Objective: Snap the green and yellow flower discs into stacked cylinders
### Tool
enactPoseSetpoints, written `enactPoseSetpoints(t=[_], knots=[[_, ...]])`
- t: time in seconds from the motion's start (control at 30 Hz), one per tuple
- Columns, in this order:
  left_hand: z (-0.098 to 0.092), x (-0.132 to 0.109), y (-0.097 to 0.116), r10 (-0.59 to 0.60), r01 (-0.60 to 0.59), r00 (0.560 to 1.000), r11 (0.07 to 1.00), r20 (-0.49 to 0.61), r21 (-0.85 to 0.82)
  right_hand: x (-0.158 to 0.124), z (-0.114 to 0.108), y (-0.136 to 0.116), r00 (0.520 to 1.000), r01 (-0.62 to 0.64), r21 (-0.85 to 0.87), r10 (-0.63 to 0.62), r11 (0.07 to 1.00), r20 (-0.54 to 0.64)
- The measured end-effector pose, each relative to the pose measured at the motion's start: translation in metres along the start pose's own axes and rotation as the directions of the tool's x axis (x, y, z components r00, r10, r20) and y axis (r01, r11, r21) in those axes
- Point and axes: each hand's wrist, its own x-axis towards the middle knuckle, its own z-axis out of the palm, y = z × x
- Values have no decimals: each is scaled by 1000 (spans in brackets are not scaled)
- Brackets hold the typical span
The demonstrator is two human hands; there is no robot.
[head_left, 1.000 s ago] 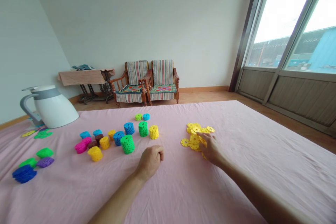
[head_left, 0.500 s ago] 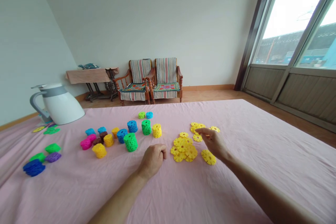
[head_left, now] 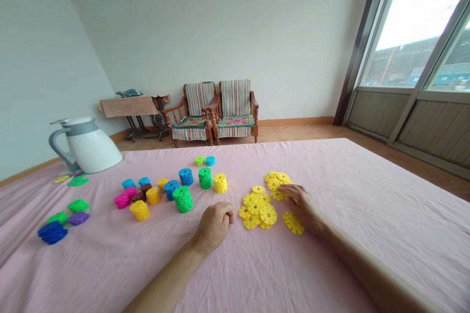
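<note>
My left hand (head_left: 214,225) rests on the cloth with its fingers curled closed; whatever may be inside it is hidden. To its right lies a loose pile of yellow notched plastic discs (head_left: 257,209). My right hand (head_left: 303,205) reaches over the cloth with fingers stretched out, its fingertips at the edge of a farther group of yellow discs (head_left: 275,180). Beside that hand, on the near side, a few overlapping yellow discs (head_left: 293,223) lie apart. A yellow disc stack (head_left: 220,183) stands beyond my left hand.
Green disc stacks (head_left: 183,199), blue stacks (head_left: 185,176) and shorter pink stacks (head_left: 122,200) stand left of centre. Dark blue discs (head_left: 52,232) lie farther left, near a white jug (head_left: 94,149). A pink cloth (head_left: 235,274) covers the surface; two chairs (head_left: 237,117) stand beyond.
The single yellow disc at the far right has joined the farther group. My right hand has shifted slightly, its fingers now spread flatter. My left hand stays in place.
</note>
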Motion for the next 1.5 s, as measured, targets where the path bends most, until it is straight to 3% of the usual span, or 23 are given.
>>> enactPoseSetpoints(t=[0.13, 0.2, 0.27, 0.33, 0.43, 0.5, 0.57, 0.73, 0.93, 1.07, 1.23, 1.37, 1.5], knots=[[-2, -2, 13, 94, -94, 994, 996, -47, -1, -3, 1, -24, 986, 144, 221, -160, 965, 56], [-2, -4, 19, 136, -137, 990, 990, -43, -17, -1, -4, -27, 987, 139, 273, -156, 952, 42], [-1, -4, 23, 161, -162, 986, 986, -32, -30, 3, -12, -20, 998, 41, 249, -27, 968, -56], [1, -3, 24, 162, -163, 987, 986, -24, -38, 8, -23, -3, 971, -136, 205, 171, 969, -168], [4, 2, 24, 125, -126, 992, 991, -14, -50, 12, -39, 27, 855, -407, 191, 446, 893, -266], [5, 9, 25, 97, -96, 995, 994, 15, -42, 13, -46, 44, 786, -498, 210, 540, 841, -302], [5, 17, 26, 80, -80, 995, 997, 59, -13, 13, -49, 53, 757, -531, 222, 575, 818, -309], [9, 35, 30, 73, -81, 990, 995, 123, 59, 13, -45, 55, 772, -526, 214, 568, 823, -286], [12, 38, 31, 54, -55, 996, 998, 65, 15, 14, -44, 52, 787, -522, 186, 555, 832, -269], [-7, 34, 24, 42, -41, 998, 999, 45, -20, 15, -43, 54, 790, -531, 165, 556, 831, -259], [-34, 26, 4, -84, 81, 994, 996, 76, 44, 16, -42, 55, 801, -531, 134, 548, 836, -243], [-39, 22, -5, -92, 80, 980, 994, 176, 73, 17, -42, 55, 804, -531, 121, 544, 838, -239], [-37, 20, -8, -60, 48, 978, 997, 201, 63, 17, -43, 54, 808, -529, 107, 538, 842, -242]])
